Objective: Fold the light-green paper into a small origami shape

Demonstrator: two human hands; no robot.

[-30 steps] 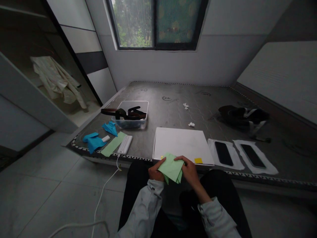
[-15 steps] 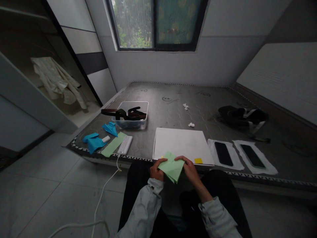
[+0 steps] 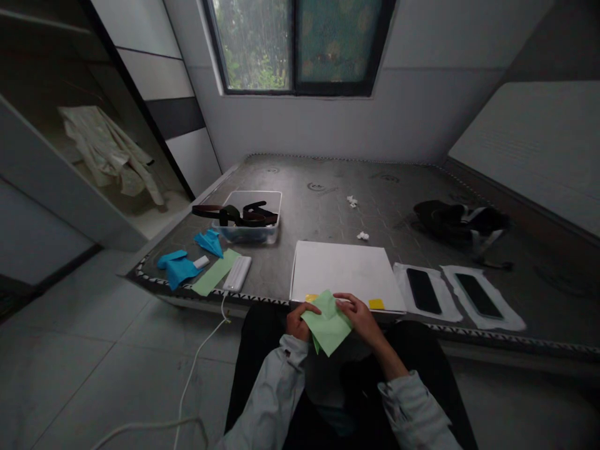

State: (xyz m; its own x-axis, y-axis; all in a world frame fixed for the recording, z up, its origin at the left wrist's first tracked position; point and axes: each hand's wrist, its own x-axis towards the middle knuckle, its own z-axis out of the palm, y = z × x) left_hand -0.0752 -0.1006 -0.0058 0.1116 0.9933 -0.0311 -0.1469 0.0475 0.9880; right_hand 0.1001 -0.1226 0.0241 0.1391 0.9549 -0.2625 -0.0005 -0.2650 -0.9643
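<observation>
A folded sheet of light green paper [image 3: 329, 322] is held over my lap, just in front of the near edge of a white board [image 3: 344, 269]. My left hand [image 3: 298, 321] pinches its left edge with curled fingers. My right hand [image 3: 360, 314] grips the right side, thumb on top. The paper's lower corner points down toward my lap. Small yellow pieces [image 3: 376, 304] lie on the board's near edge beside my hands.
The grey mattress [image 3: 356, 200] holds a clear tub with dark belts [image 3: 246, 219], blue folded paper [image 3: 180, 269], a green strip [image 3: 214, 273], a white power bank [image 3: 237, 273] with cable, two phones on white sheets [image 3: 423, 290] and a dark bundle [image 3: 462, 222].
Both hands have turned and refolded the green paper a little, shifting it slightly right and up toward the board; its shape now narrows to a downward point.
</observation>
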